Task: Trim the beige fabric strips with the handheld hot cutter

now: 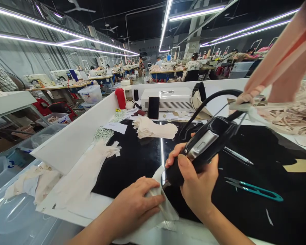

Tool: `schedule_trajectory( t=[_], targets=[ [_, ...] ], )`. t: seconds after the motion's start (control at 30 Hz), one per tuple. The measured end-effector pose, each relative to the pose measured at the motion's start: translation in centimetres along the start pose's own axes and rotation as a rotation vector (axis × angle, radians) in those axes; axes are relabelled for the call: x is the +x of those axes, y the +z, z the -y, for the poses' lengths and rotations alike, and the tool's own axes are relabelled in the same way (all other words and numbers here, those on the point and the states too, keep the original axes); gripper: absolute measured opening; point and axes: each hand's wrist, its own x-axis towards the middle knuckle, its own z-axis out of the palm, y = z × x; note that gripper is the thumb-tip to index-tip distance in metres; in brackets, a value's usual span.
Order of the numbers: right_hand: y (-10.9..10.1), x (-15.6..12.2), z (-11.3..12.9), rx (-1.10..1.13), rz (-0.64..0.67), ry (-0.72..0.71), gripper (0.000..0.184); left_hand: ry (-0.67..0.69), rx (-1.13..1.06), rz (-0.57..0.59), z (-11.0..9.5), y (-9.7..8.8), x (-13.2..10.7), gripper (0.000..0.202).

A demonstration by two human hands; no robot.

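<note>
My right hand (199,187) is wrapped round a black corded handheld tool (211,139) with a silver plate on its side. Its narrow metal tip points down-left at a pale fabric piece (169,209), close to my left fingertips; whether it touches is hard to tell. My left hand (135,204) lies on that fabric, fingers spread and pressing it down at the near edge of the black glossy work surface (132,163). Teal thread snips (257,190) and a silver pen-like item (238,156) lie to the right of my right hand.
Cream fabric pieces are stacked (155,128) farther back, with a phone (153,108) and white vented box (168,98) behind. More fabric (79,177) lies left. Pink fabric strips (277,64) hang by the tool's cord at upper right. People sit at sewing stations beyond.
</note>
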Motion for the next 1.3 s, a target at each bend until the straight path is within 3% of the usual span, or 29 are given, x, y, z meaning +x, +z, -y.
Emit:
schedule_trajectory(
  t=[0.2,0.33,0.43,0.6,0.77,1.0,1.3],
  targets=[
    [0.0,0.0,0.1,-0.041,0.013,0.018,0.025,-0.019,0.048,-0.096,-1.5,1.3,-0.4,0.028],
    [-0.3,-0.1,0.5,-0.032,0.030,0.022,0.027,-0.033,0.040,-0.085,-2.3,1.0,-0.5,0.029],
    [-0.4,-0.1,0.7,-0.013,0.009,0.019,0.029,-0.039,0.023,-0.093,-1.4,0.0,0.6,0.023],
    [-0.3,-0.1,0.6,0.000,0.021,0.019,0.029,0.114,-0.082,-0.034,1.7,-1.2,3.1,0.026],
    [-0.5,-0.2,0.6,-0.030,0.031,0.006,0.028,0.106,-0.105,0.042,3.8,-1.4,3.0,0.026],
    [-0.7,-0.4,0.6,-0.015,0.041,0.003,0.029,0.122,-0.086,0.067,4.4,-2.0,1.9,0.029],
    [-0.9,-0.4,0.7,-0.028,0.041,0.008,0.029,0.206,0.095,0.086,4.2,-1.9,1.6,0.033]
  ],
)
